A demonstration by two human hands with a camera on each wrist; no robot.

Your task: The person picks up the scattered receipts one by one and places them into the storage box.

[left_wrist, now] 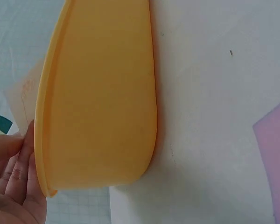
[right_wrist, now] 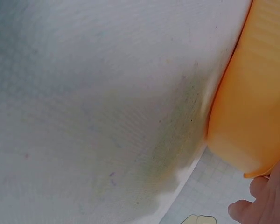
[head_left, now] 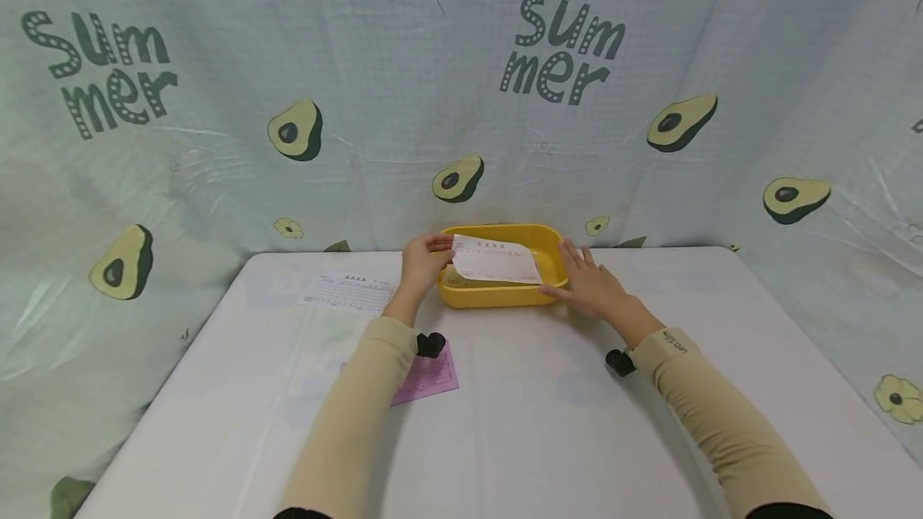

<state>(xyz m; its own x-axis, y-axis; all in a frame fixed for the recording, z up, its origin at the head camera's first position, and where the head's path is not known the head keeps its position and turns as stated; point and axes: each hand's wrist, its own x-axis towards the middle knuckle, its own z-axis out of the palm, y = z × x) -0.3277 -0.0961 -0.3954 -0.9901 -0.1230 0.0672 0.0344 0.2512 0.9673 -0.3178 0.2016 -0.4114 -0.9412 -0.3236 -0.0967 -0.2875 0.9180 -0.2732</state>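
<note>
A yellow plastic basin (head_left: 497,298) stands at the far edge of the white table. At its left end my left hand (head_left: 421,267) pinches a white printed sheet of paper (head_left: 496,259) between thumb and fingers, and the sheet slants over the inside of the basin. Seen from the left wrist, the sheet's corner (left_wrist: 27,91) pokes out above the rim beside the thumb. My right hand (head_left: 594,287) rests spread against the basin's right end, thumb at the front rim. In the right wrist view only a few fingertips show beside the orange-looking basin wall (right_wrist: 252,116).
Left of the basin another white printed sheet (head_left: 349,292) lies flat on the table (head_left: 534,423). A pink printed sheet (head_left: 433,375) lies nearer, partly hidden under the left forearm. Behind the table hangs a pale cloth (head_left: 389,126) with avocado prints.
</note>
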